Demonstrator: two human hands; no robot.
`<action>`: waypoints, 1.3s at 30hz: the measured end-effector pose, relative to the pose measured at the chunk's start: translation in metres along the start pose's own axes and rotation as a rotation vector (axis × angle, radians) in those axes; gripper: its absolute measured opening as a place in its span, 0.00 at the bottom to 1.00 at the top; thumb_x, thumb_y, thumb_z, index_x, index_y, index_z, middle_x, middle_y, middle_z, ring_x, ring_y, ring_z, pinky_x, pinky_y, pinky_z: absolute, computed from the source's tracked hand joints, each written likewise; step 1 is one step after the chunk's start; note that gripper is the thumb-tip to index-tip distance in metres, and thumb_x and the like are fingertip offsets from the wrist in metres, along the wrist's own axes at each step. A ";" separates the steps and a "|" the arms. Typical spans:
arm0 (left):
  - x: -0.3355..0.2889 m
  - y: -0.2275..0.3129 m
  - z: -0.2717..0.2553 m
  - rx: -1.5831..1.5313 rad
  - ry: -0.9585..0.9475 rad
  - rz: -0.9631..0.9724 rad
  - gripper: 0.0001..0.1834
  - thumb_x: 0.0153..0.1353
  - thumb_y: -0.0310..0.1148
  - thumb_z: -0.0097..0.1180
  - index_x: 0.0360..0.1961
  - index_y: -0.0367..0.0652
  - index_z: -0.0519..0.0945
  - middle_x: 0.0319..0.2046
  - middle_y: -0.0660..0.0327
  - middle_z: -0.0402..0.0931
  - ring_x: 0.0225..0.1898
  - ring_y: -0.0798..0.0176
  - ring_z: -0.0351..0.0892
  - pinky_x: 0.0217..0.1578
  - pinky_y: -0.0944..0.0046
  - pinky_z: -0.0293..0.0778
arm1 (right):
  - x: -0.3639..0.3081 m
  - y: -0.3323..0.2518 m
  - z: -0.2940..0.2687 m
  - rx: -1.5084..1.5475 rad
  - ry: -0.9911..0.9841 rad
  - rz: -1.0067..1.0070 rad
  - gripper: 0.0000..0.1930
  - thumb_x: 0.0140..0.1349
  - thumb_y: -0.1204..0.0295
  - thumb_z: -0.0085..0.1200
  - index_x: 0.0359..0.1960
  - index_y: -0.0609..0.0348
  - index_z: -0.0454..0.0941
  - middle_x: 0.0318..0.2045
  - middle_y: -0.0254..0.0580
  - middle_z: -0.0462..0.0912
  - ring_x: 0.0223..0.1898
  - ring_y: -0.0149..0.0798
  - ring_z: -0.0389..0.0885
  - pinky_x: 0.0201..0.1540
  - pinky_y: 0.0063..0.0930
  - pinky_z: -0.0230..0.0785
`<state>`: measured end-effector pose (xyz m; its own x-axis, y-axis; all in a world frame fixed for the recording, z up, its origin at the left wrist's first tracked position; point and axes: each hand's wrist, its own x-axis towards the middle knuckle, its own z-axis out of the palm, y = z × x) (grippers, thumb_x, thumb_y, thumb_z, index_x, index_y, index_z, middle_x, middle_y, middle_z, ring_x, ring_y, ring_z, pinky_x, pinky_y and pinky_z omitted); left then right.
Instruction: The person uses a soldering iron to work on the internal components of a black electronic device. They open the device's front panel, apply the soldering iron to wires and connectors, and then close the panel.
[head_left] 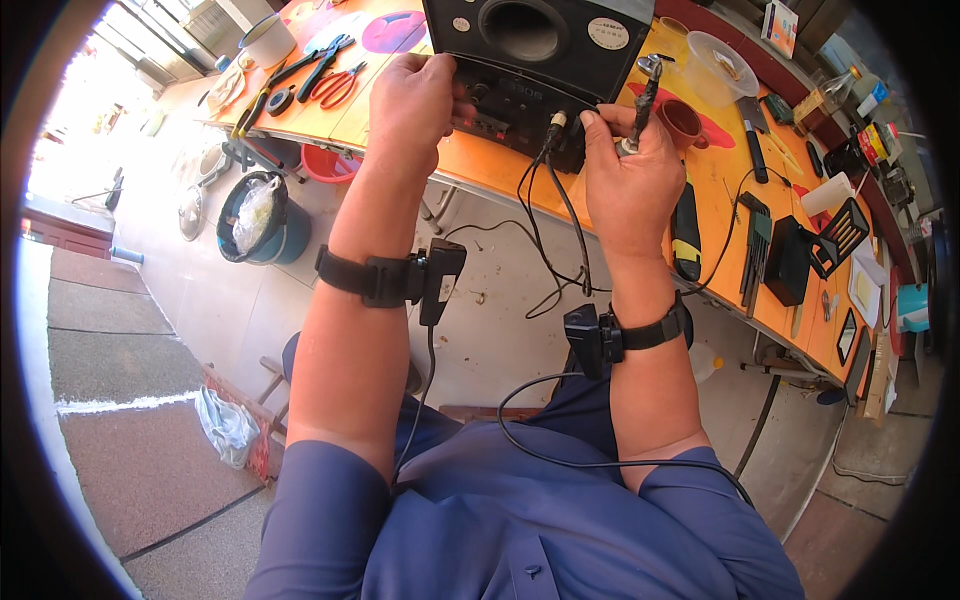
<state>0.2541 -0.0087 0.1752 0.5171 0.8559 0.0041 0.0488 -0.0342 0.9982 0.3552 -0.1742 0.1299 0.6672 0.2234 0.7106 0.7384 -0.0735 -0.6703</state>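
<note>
A black speaker box (545,70) with a round port stands at the table's near edge in front of me. Its control panel (505,112) carries knobs and sockets along the lower part. My left hand (415,105) is closed at the panel's left end, with its fingertips partly hidden. At the right end, my right hand (632,165) has thumb and fingers drawn together by the panel's corner. A dark-wrapped tool with a shiny metal end (648,95) sticks up from its fingers; its exact kind is unclear. A cable plug (556,125) sits in the panel, and black cables hang below.
Pliers (340,87) with red handles lie at the left. A brown cup (682,124), a clear tub (718,70), hex keys (757,240) and a black box (790,260) occupy the right side. A bucket (262,225) and a red basin (328,163) stand below.
</note>
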 end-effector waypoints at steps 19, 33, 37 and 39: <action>-0.011 -0.009 -0.014 -0.244 -0.047 -0.171 0.11 0.68 0.35 0.45 0.36 0.39 0.74 0.32 0.55 0.81 0.28 0.61 0.84 0.25 0.65 0.71 | -0.005 0.002 -0.007 0.103 -0.091 0.122 0.06 0.57 0.77 0.67 0.33 0.59 0.81 0.27 0.41 0.82 0.29 0.41 0.83 0.33 0.31 0.73; -0.014 -0.023 -0.025 -0.093 0.045 0.081 0.14 0.72 0.37 0.50 0.38 0.35 0.80 0.32 0.61 0.81 0.34 0.69 0.85 0.28 0.71 0.77 | -0.007 -0.002 -0.010 0.234 -0.168 0.253 0.05 0.63 0.77 0.64 0.35 0.63 0.80 0.29 0.36 0.83 0.29 0.28 0.83 0.34 0.22 0.74; -0.016 -0.029 -0.026 -0.104 -0.026 0.147 0.14 0.74 0.36 0.49 0.41 0.34 0.80 0.34 0.58 0.84 0.36 0.68 0.86 0.31 0.72 0.78 | -0.007 -0.002 -0.014 0.218 -0.239 0.251 0.05 0.68 0.77 0.61 0.40 0.65 0.80 0.32 0.36 0.85 0.35 0.28 0.86 0.38 0.20 0.75; -0.017 -0.031 -0.026 -0.114 -0.041 0.172 0.15 0.75 0.36 0.49 0.42 0.33 0.80 0.35 0.56 0.85 0.37 0.68 0.86 0.33 0.72 0.79 | -0.007 -0.001 -0.013 0.223 -0.240 0.254 0.05 0.68 0.77 0.62 0.41 0.64 0.80 0.31 0.36 0.85 0.34 0.26 0.86 0.34 0.17 0.73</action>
<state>0.2219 -0.0091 0.1459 0.5438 0.8207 0.1752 -0.1394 -0.1176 0.9832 0.3515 -0.1883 0.1284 0.7643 0.4475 0.4644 0.4966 0.0509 -0.8665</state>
